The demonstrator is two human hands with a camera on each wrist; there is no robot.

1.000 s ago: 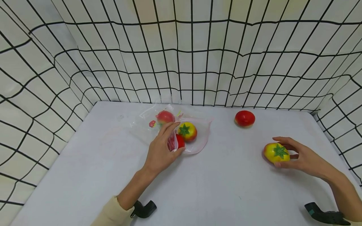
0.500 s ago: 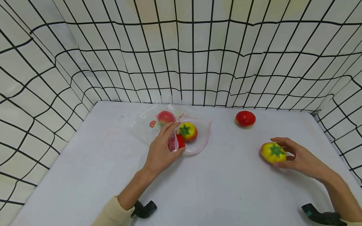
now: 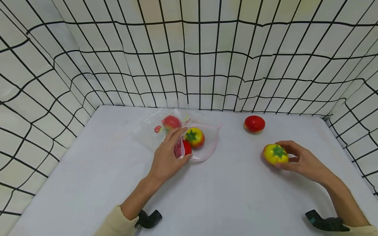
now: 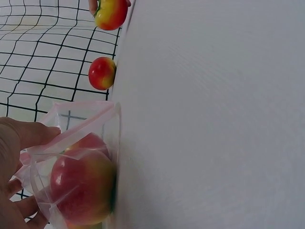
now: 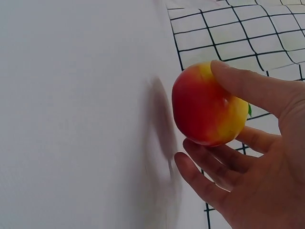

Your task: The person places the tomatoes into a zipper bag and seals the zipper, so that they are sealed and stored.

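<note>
My right hand (image 3: 305, 161) grips a yellow-and-red toy tomato (image 3: 275, 154) with a green star-shaped top. In the right wrist view thumb and fingers hold this tomato (image 5: 205, 107) slightly above the table, its shadow beside it. My left hand (image 3: 169, 157) pinches the rim of a clear plastic bag (image 3: 211, 144) with a pink edge, holding its mouth apart. Inside the bag lie a yellow-red tomato (image 3: 195, 137), a red one (image 3: 187, 147) partly behind my fingers, and another red one (image 3: 171, 122) seen through the film. The left wrist view shows a bagged tomato (image 4: 81, 186) up close.
A loose red tomato (image 3: 254, 124) lies near the back of the white table (image 3: 218, 196), between the bag and my right hand. Black grid lines cover the pale walls (image 3: 206, 65) at the back and sides. Dark wrist mounts (image 3: 149, 219) sit below both hands.
My right hand has carried the yellow-and-red tomato leftward and slightly toward the back, closer to the bag. The left hand and the bag have stayed in place.
</note>
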